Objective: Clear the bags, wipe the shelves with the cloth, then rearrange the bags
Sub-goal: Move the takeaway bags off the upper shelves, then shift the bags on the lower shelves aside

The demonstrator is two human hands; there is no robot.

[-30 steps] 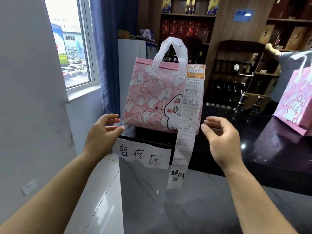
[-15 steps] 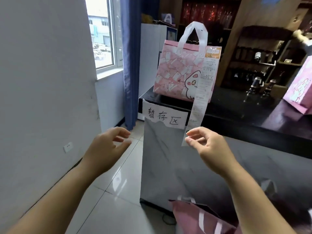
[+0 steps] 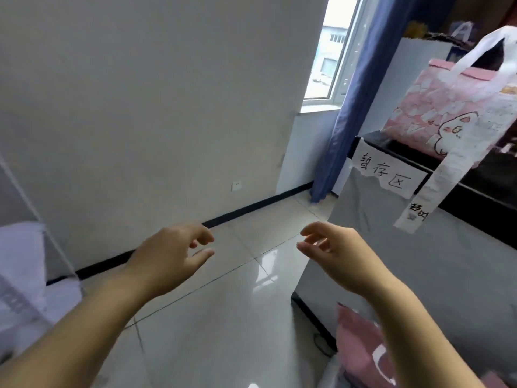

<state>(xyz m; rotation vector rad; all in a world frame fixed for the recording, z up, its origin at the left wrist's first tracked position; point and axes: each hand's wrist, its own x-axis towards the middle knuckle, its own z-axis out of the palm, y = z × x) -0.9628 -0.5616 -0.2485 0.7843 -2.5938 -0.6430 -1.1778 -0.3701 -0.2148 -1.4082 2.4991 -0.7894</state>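
A pink cartoon-cat bag [image 3: 436, 107] with white handles stands on the black counter top [image 3: 475, 175] at the upper right. A long receipt [image 3: 436, 177] hangs from it over the counter's edge. Another pink bag [image 3: 361, 357] lies on the floor by the counter's foot, partly behind my right forearm. My left hand [image 3: 170, 259] and right hand [image 3: 338, 256] hover over the tiled floor, fingers loosely curled, holding nothing. Both are well below and left of the bag on the counter.
A handwritten paper sign [image 3: 386, 172] is taped to the counter's grey front [image 3: 419, 275]. A blue curtain [image 3: 349, 107] and window lie behind. A white wire rack [image 3: 25, 247] with white items stands at the far left. The glossy floor [image 3: 223, 317] spreads between rack and counter.
My view has swung left and down, away from the counter. Both hands have dropped from beside the bag to above the floor, and the bag stays on the counter.
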